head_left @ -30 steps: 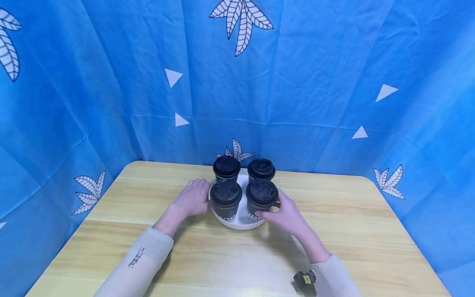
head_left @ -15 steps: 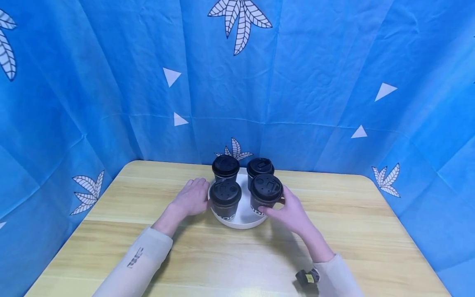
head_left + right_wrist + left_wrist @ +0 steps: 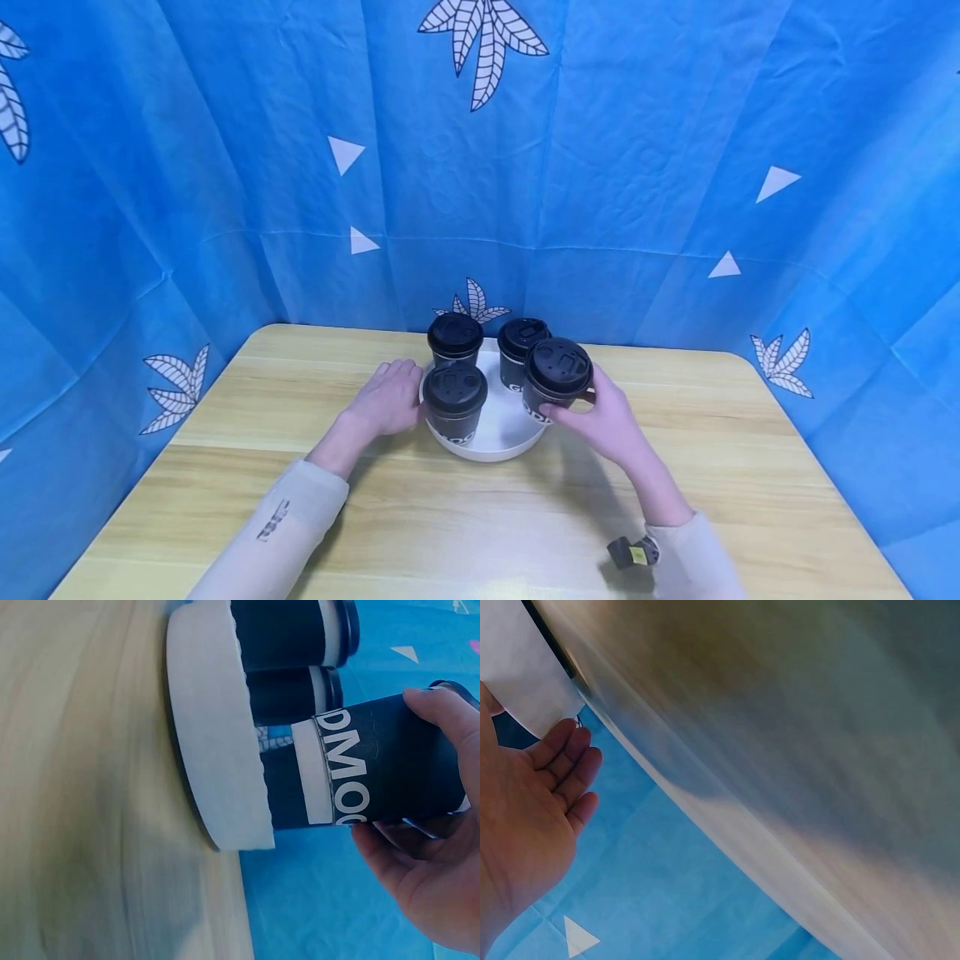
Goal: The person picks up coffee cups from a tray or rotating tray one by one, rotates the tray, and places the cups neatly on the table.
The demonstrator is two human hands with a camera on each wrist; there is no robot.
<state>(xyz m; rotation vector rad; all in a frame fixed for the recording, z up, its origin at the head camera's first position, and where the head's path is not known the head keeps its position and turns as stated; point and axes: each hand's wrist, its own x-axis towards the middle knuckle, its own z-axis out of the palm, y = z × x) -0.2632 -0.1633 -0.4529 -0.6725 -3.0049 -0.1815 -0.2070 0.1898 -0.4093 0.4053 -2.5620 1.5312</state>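
My right hand [image 3: 602, 417] grips a black lidded paper coffee cup [image 3: 558, 367], thumb on one side and fingers round the other. This cup is raised over the right side of a round white tray [image 3: 491, 446]. In the right wrist view the cup [image 3: 397, 757], with white lettering, hangs tilted above the tray's wall [image 3: 217, 735]. My left hand [image 3: 388, 398] holds the tray's left rim; the left wrist view has its fingers [image 3: 574, 769] curled against the white wall [image 3: 532, 667]. Three similar cups stand upright inside: front left [image 3: 454, 400], back left [image 3: 455, 337] and back right [image 3: 517, 350].
The tray rests on a light wooden table [image 3: 420, 525] near its back edge. A blue patterned curtain [image 3: 622, 167] hangs behind and at both sides. Beside the right sleeve is a small dark device [image 3: 632, 552] with a yellow label.
My right hand has lifted the front-right cup and moved it to the right and slightly back, uncovering more of the back-right cup. The left hand has stayed at the tray's rim.
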